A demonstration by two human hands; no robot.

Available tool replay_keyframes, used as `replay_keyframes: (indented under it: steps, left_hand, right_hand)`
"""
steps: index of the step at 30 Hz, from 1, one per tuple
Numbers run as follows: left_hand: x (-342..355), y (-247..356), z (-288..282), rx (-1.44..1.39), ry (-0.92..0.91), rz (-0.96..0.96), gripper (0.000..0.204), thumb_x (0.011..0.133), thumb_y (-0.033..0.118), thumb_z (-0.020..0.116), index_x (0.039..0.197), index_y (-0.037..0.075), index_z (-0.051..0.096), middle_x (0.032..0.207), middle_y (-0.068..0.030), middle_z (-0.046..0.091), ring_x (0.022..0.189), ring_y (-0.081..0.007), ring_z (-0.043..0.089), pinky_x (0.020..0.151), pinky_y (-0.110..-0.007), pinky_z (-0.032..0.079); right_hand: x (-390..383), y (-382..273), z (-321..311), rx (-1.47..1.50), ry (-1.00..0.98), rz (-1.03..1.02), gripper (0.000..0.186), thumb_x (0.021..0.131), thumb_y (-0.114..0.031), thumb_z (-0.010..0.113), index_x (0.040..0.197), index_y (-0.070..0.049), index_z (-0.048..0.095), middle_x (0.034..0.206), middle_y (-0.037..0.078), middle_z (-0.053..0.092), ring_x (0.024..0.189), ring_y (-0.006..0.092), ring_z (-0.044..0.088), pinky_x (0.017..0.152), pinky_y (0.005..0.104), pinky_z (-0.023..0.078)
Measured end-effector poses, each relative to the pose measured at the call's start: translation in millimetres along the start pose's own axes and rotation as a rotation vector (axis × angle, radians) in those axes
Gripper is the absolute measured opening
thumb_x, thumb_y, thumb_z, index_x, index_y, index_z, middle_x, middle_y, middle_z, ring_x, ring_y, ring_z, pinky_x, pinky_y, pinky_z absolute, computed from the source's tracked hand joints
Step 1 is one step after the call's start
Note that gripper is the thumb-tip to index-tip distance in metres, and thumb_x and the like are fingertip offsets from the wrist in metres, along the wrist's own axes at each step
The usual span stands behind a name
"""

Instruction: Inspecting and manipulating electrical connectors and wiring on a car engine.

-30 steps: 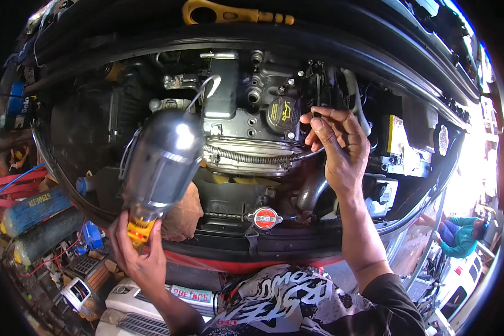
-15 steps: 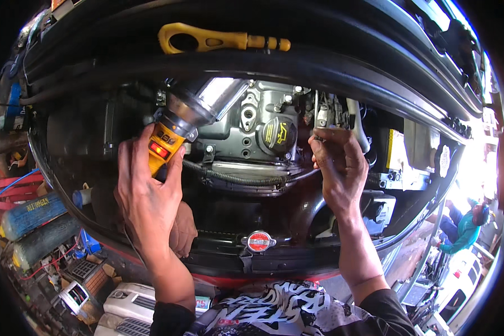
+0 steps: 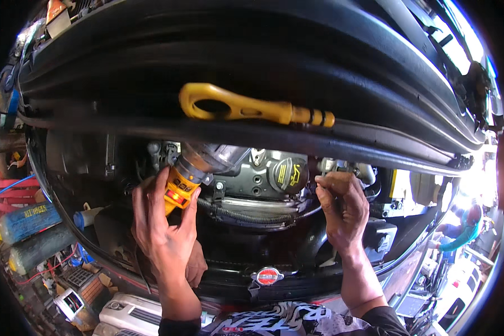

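Observation:
My left hand [image 3: 165, 235] grips a yellow-handled work lamp [image 3: 182, 187], whose silver head reaches over the engine [image 3: 241, 179] and partly under a black panel edge [image 3: 263, 134]. My right hand [image 3: 341, 207] is closed in a pinch beside the oil filler cap [image 3: 288, 176]; whatever is between its fingertips is too small to make out. A yellow loop-handled dipstick end [image 3: 235, 106] lies above that edge. Behind my left hand is a brown shape [image 3: 196, 263], a hand or glove, I cannot tell. A red-labelled radiator cap [image 3: 267, 275] sits below.
Gas cylinders [image 3: 25, 221], red frames [image 3: 11, 196] and clutter line the left. At the lower right, a person in a teal top [image 3: 459, 232] is beside a white vehicle [image 3: 462, 283]. Another white car [image 3: 123, 313] stands at lower left.
My left hand has moved up and forward, swinging the lamp head away from me toward the engine. The view has shifted, so the panel and dipstick appear lower. My right hand stays pinched.

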State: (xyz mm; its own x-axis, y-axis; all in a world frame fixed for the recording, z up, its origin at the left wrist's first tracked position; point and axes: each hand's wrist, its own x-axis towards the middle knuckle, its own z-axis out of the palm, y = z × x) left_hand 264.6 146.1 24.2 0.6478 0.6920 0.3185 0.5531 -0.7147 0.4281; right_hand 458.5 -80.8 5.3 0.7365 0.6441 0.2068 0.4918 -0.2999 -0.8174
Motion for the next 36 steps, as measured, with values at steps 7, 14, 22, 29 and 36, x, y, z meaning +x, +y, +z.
replay_keyframes:
  steps: [7, 14, 22, 29, 36]
  left_hand:
    - [2, 5, -3, -0.038, -0.043, -0.113, 0.057, 0.081, 0.006, 0.09, 0.134, 0.003, 0.068, 0.12, -0.0179, 0.067, 0.109, -0.0367, 0.067, 0.096, -0.046, 0.054]
    - [1, 0, -2, 0.005, -0.053, -0.051, 0.065, 0.08, 0.012, 0.094, 0.139, 0.01, 0.068, 0.122, -0.0151, 0.064, 0.111, -0.0355, 0.071, 0.091, -0.046, 0.061]
    - [-1, 5, -3, -0.035, -0.052, -0.111, 0.058, 0.081, 0.008, 0.092, 0.134, 0.003, 0.069, 0.117, -0.0178, 0.067, 0.105, -0.0372, 0.067, 0.093, -0.045, 0.054]
    - [2, 4, -2, -0.064, -0.03, -0.05, 0.058, 0.081, 0.007, 0.092, 0.134, 0.003, 0.07, 0.115, -0.0171, 0.068, 0.104, -0.0362, 0.068, 0.093, -0.044, 0.055]
    - [-3, 2, -6, -0.079, -0.134, 0.021, 0.061, 0.078, 0.006, 0.092, 0.135, 0.006, 0.07, 0.114, -0.0174, 0.068, 0.101, -0.0367, 0.069, 0.088, -0.045, 0.056]
  right_hand:
    - [3, -4, -1, -0.078, -0.034, -0.033, 0.03, 0.091, 0.009, 0.077, 0.116, -0.006, 0.077, 0.107, 0.012, 0.074, 0.094, 0.0259, 0.073, 0.079, 0.0339, 0.059]
    - [1, -10, 1, -0.079, -0.036, 0.036, 0.023, 0.088, 0.007, 0.078, 0.109, -0.002, 0.077, 0.104, 0.013, 0.073, 0.096, 0.0299, 0.073, 0.087, 0.0383, 0.058]
    - [-2, -10, 1, -0.099, -0.085, 0.062, 0.023, 0.089, 0.008, 0.077, 0.11, -0.001, 0.075, 0.106, 0.013, 0.074, 0.094, 0.0248, 0.074, 0.083, 0.0342, 0.059]
    - [-4, -8, 3, 0.022, -0.091, 0.078, 0.025, 0.092, 0.006, 0.078, 0.115, -0.003, 0.075, 0.107, 0.011, 0.075, 0.089, 0.0219, 0.074, 0.075, 0.0314, 0.059]
    - [-9, -9, 10, 0.023, -0.255, 0.013, 0.025, 0.092, -0.001, 0.081, 0.116, -0.006, 0.076, 0.104, 0.01, 0.076, 0.092, 0.0244, 0.075, 0.077, 0.0349, 0.06]
